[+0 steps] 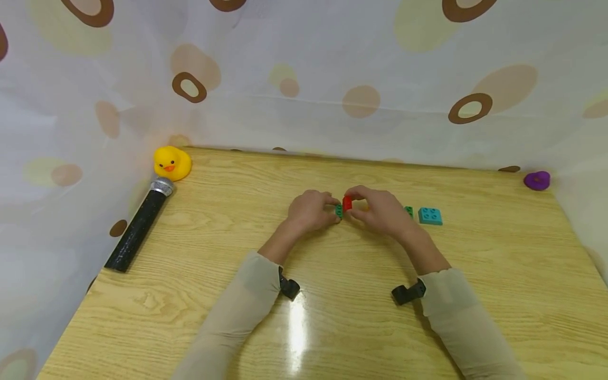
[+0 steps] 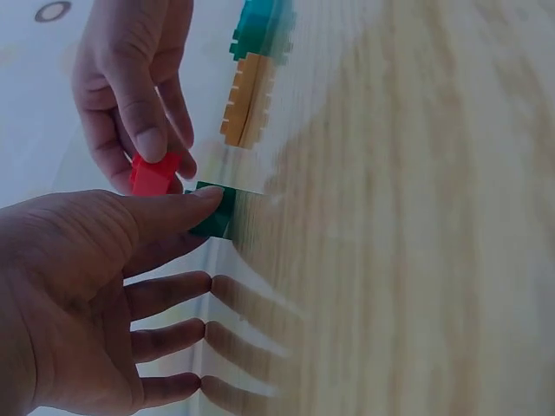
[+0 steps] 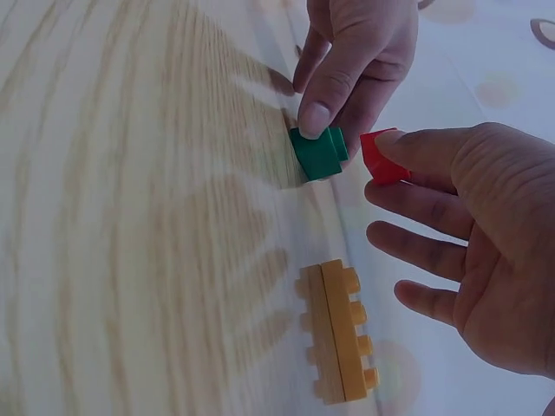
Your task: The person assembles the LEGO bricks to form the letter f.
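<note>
Pinching a green brick between thumb and finger of the left hand; other fingers straightened toward the bench, likely for bracing. Pinching a red brick in the right hand, with spare fingers loosely spread.

Green: low between both hands, studs up, seemingly seated on the bench. Gripped by the sides, presumably for steadiness and to leave studs clear. Red: tilted, lifted, just beside green with a small gap; fingertip hold probably for fine angle control. Can't make out red's underside.

By and past the right hand, roughly in a row: orange brick, second green brick, blue brick; probably there for easy reach. Well left of the left hand: yellow duck, microphone. Far right of the right hand: purple toy.

Materials: smooth plastic bricks, round studs; long narrow block for orange, with four studs in line. Silver mesh on mic head. Pale, glossy woodgrain on bench.
</note>
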Available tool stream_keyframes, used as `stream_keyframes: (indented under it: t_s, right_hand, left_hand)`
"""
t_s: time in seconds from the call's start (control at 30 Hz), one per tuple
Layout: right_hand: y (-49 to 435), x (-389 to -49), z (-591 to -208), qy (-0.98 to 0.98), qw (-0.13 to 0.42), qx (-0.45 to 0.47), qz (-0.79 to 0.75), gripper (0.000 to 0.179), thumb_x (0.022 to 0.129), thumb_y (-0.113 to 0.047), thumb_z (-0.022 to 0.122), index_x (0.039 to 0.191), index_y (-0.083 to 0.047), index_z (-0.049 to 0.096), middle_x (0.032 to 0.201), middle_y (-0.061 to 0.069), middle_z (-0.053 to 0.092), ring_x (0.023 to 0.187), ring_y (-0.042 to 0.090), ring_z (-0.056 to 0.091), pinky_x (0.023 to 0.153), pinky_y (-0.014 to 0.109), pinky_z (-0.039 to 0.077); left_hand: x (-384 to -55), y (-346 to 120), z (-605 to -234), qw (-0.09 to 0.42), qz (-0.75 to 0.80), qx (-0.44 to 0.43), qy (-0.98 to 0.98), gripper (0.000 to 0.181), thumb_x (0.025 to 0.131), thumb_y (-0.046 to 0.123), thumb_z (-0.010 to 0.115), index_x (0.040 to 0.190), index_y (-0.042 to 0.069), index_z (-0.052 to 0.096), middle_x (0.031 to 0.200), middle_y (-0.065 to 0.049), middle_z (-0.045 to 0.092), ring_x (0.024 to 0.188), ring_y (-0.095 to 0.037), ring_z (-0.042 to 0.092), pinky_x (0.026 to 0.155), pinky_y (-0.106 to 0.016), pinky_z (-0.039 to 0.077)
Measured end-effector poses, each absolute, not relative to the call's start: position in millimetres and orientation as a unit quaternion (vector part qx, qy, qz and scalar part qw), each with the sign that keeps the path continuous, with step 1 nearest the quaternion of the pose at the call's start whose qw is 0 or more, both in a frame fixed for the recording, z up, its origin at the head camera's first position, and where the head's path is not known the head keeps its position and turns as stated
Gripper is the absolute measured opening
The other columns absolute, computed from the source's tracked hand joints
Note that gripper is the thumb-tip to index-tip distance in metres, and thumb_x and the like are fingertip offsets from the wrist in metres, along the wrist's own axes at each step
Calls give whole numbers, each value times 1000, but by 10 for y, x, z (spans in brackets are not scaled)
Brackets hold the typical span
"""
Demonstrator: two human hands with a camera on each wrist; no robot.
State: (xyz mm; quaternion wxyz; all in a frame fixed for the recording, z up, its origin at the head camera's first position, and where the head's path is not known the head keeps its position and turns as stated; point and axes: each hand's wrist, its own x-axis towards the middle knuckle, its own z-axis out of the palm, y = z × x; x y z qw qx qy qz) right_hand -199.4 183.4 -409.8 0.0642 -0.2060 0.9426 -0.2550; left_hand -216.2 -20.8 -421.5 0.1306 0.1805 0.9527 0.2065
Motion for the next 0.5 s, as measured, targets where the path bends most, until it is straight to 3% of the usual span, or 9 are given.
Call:
stream_keyframes:
  t_s: [0.5]
  right_hand:
    - [1711, -2035, -4143, 937, 88, -214, -261, 37, 99, -25, 68, 132, -10, 64, 129, 15, 69, 120, 37, 65, 100, 55, 50]
  left_hand:
    - [-2182, -210, -4221, 130, 197, 185, 954, 47, 92, 41, 75, 136, 26, 67, 155, 2, 51, 145, -26, 43, 115, -48, 39]
